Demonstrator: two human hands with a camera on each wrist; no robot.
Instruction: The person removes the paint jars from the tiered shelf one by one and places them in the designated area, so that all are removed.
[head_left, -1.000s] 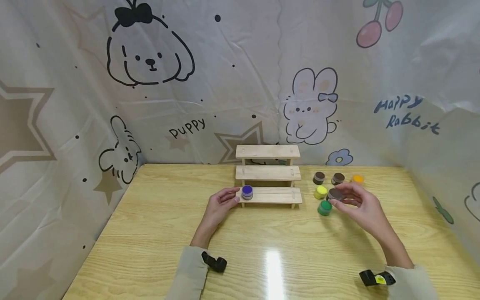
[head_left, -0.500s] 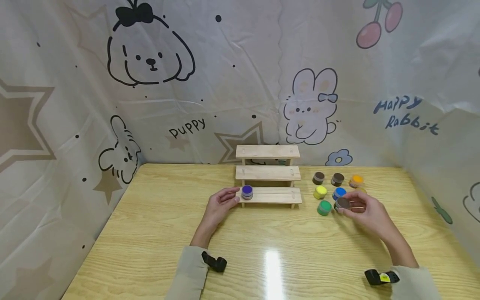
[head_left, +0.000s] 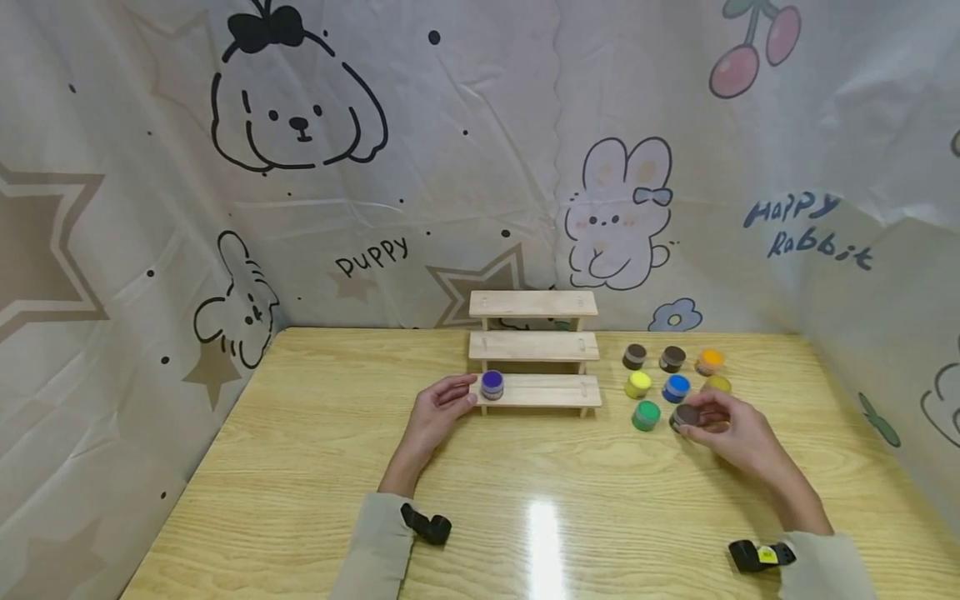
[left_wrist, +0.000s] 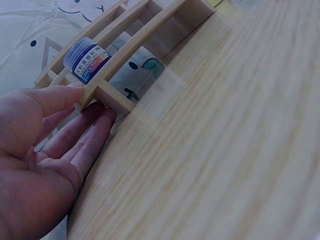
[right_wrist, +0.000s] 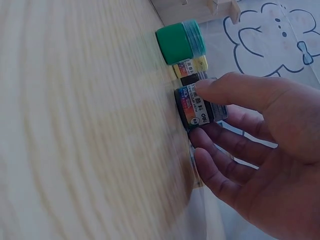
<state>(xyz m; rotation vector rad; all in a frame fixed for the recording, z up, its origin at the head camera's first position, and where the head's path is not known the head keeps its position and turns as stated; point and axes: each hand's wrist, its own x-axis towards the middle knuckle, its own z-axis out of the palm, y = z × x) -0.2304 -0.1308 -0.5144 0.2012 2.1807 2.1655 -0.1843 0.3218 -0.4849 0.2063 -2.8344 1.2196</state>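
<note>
My right hand (head_left: 731, 425) pinches a dark-lidded paint jar (right_wrist: 196, 107) between thumb and fingers, low over the table at the front of a group of jars. A green paint jar (head_left: 646, 416) stands just left of it, a blue jar (head_left: 677, 387) behind it. At the left end of the three-step wooden stand (head_left: 551, 392), my left hand (head_left: 438, 410) holds the lowest step, thumb on top and fingers beneath, as the left wrist view shows. A purple paint jar (left_wrist: 86, 61) sits upright on that step near the thumb.
Two dark jars (head_left: 635, 357) and an orange jar (head_left: 709, 361) form the back row, right of the stand. A yellow jar (head_left: 638, 384) and an ochre jar (head_left: 717, 384) flank the blue one. A printed curtain (head_left: 480, 167) rises behind the table.
My right hand has carried the dark jar slightly right and toward me, to beside the green jar, uncovering the blue and ochre jars. The left hand keeps its hold on the stand.
</note>
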